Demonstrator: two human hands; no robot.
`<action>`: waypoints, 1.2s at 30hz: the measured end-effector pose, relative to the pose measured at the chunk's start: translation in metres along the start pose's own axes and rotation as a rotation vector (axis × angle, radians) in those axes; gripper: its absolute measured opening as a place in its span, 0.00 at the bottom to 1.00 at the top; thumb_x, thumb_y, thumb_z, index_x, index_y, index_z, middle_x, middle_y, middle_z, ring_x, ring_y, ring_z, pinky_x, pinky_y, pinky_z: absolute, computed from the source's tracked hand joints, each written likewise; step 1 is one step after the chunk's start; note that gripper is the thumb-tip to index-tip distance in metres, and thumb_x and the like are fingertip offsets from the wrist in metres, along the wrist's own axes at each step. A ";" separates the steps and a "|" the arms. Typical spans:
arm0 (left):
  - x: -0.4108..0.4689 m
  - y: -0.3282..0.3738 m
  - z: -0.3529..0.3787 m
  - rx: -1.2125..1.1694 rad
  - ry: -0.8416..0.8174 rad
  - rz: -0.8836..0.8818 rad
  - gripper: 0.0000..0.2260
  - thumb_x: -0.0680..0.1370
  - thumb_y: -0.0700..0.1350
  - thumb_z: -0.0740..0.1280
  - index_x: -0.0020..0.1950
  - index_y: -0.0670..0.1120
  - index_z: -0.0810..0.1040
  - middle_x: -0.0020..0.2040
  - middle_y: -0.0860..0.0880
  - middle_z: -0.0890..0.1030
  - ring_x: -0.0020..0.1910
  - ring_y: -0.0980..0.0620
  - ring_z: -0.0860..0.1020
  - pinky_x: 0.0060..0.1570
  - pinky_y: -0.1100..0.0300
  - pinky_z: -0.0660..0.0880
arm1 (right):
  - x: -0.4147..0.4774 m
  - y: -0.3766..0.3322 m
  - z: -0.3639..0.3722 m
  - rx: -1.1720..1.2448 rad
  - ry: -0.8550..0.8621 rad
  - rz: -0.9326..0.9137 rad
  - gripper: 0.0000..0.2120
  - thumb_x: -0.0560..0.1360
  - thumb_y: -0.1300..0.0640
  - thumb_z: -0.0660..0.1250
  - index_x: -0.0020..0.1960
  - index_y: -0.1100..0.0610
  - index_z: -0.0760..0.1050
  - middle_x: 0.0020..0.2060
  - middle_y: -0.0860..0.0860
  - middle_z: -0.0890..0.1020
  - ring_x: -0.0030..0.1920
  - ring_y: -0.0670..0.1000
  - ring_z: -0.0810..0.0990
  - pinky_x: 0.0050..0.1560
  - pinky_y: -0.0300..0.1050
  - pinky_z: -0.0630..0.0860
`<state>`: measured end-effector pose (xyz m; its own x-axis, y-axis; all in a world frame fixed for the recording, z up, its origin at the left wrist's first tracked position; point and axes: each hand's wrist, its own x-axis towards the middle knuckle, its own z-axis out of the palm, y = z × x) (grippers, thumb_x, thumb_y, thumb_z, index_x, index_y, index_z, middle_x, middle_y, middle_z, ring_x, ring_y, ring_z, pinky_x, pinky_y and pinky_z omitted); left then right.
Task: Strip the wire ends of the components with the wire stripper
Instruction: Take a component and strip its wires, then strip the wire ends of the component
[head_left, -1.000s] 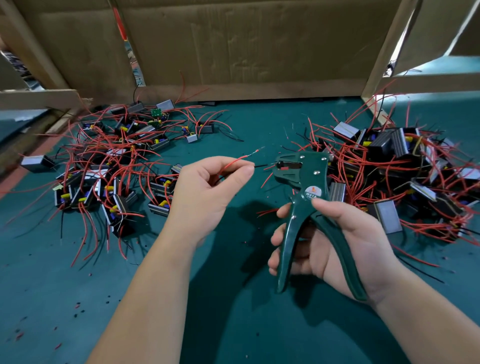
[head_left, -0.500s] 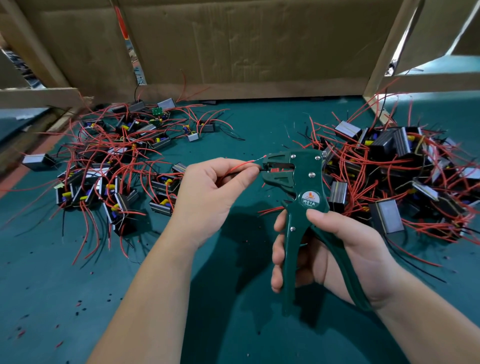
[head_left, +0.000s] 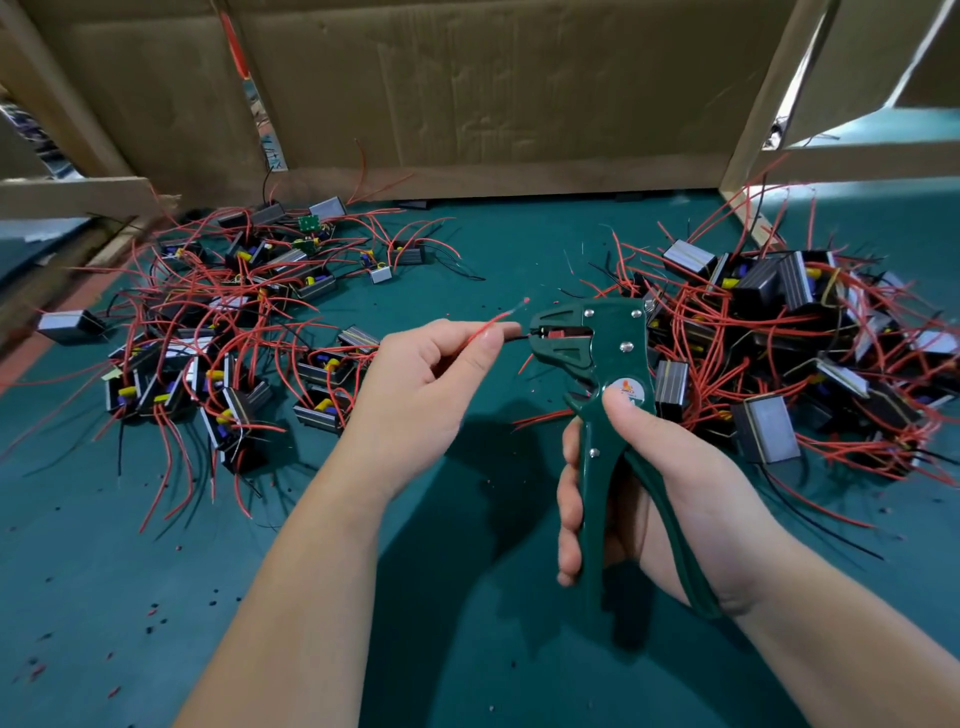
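My right hand (head_left: 670, 488) grips the handles of a dark green wire stripper (head_left: 597, 374), held upright with its jaws pointing left. My left hand (head_left: 431, 384) pinches two thin wires between thumb and forefinger. The red wire (head_left: 493, 318) sticks up and to the right past the fingertips, clear of the tool. The black wire (head_left: 519, 338) runs straight into the stripper's jaws. The component these wires belong to is hidden behind my left hand.
A heap of small black components with red and black leads (head_left: 218, 332) lies at the left on the green mat (head_left: 467, 649). A second, denser heap (head_left: 789, 338) lies at the right. Cardboard walls (head_left: 467, 93) close the back; tiny insulation scraps dot the mat.
The stripper has come left and upright until its jaws meet my left fingertips. The black wire now sits in the jaws, and the red wire has swung above them.
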<state>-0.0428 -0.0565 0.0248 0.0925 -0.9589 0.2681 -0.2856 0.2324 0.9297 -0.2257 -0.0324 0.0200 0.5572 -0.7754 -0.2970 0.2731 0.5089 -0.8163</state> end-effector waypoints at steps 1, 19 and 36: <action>0.000 0.000 0.000 -0.020 -0.020 -0.015 0.09 0.80 0.44 0.63 0.54 0.49 0.82 0.25 0.60 0.73 0.23 0.63 0.67 0.26 0.72 0.63 | 0.001 0.001 0.000 0.000 0.050 -0.013 0.22 0.67 0.38 0.66 0.39 0.59 0.74 0.28 0.61 0.73 0.23 0.58 0.74 0.29 0.52 0.76; 0.005 0.011 0.011 -1.025 0.062 -0.499 0.10 0.82 0.43 0.55 0.45 0.47 0.74 0.30 0.53 0.69 0.25 0.58 0.65 0.34 0.65 0.68 | 0.007 0.003 -0.005 -0.014 -0.242 -0.078 0.32 0.62 0.39 0.76 0.55 0.62 0.78 0.41 0.63 0.78 0.40 0.66 0.80 0.44 0.61 0.77; 0.007 -0.008 -0.032 0.824 0.394 -0.242 0.23 0.74 0.38 0.62 0.69 0.43 0.70 0.66 0.39 0.71 0.65 0.40 0.67 0.64 0.53 0.62 | 0.003 -0.025 -0.028 -0.094 0.365 -0.682 0.15 0.68 0.47 0.67 0.48 0.55 0.73 0.41 0.56 0.79 0.43 0.67 0.83 0.45 0.68 0.79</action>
<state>-0.0093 -0.0597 0.0268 0.5103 -0.8069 0.2975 -0.7865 -0.2981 0.5409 -0.2523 -0.0576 0.0254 -0.0077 -0.9879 0.1547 0.3861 -0.1456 -0.9109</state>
